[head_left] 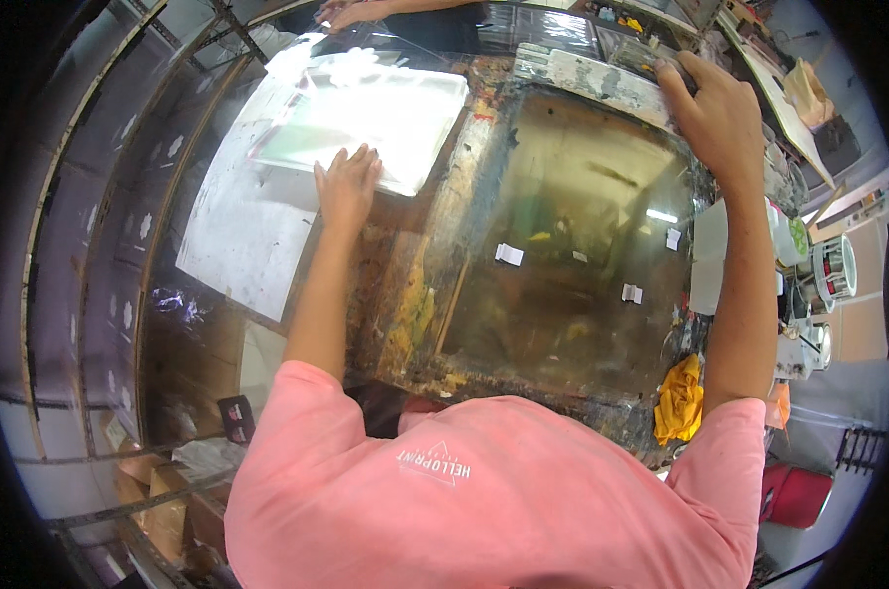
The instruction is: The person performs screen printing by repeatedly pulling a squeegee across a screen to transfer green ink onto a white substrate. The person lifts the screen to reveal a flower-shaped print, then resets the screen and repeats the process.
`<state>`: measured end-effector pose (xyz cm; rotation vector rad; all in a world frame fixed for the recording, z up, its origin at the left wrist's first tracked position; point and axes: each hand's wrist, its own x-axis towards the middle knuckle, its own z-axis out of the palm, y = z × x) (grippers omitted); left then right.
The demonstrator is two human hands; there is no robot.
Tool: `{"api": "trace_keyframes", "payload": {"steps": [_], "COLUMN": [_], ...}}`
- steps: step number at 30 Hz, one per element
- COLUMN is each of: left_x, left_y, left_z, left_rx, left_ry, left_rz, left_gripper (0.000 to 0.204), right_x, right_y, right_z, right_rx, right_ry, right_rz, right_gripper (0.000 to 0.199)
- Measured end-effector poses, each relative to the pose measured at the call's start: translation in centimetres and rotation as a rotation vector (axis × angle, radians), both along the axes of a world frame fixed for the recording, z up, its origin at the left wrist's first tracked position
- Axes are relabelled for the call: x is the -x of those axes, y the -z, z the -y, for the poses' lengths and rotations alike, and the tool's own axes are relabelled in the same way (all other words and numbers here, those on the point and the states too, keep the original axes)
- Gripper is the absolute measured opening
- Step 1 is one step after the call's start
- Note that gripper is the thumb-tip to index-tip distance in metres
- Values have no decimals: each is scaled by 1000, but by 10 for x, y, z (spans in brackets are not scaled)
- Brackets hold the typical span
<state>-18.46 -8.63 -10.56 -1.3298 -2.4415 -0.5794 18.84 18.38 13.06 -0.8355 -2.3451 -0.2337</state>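
Observation:
My left hand [346,187] lies with its fingers stretched out on the near edge of a stack of clear, shiny plastic sheets [395,123]. Glare washes out much of that stack. Up at the far right, my right hand [717,113] curls round the far right corner of an ink-stained bar [592,83], its fingertips partly hidden. Between my arms lies a dark, glossy panel [572,304], like glass, in a paint-smeared surround. Small folded white tabs [509,254] sit on it.
A white sheet [243,231] lies left of my left forearm. Another person's hand [356,12] rests beyond the stack. A yellow cloth [679,401] hangs near my right elbow, beside white containers [707,260]. Metal racks [135,294] stand at left.

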Motion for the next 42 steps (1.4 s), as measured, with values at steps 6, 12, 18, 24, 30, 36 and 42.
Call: {"api": "trace_keyframes", "payload": {"steps": [6,12,18,24,30,36,42], "left_x": [24,-91,-215,-296,-322,-321,-321], "left_y": [-39,-81,7,43,44,40,45], "left_z": [-13,-62,-103,-127,-133,-125,-125], "left_rx": [-94,51,130,211,193,124,27], "left_ry": [-30,270,526,850,886,905,943], "left_rz": [152,202,195,120,94,97,89], "left_gripper": [36,38,65,119,120,114,102], "right_x": [0,-5,4,-2,3,5,6], "right_y": [4,2,-7,-8,-10,-15,-14], "right_z": [-1,1,10,4,-2,3,-7], "right_rx": [-72,-68,-56,-113,-52,-74,-49], "right_ry": [-25,4,-45,-32,-89,-27,-21], "right_rz": [7,45,-114,-102,-110,-74,-70], "right_gripper": [51,51,43,49,54,55,55]}}
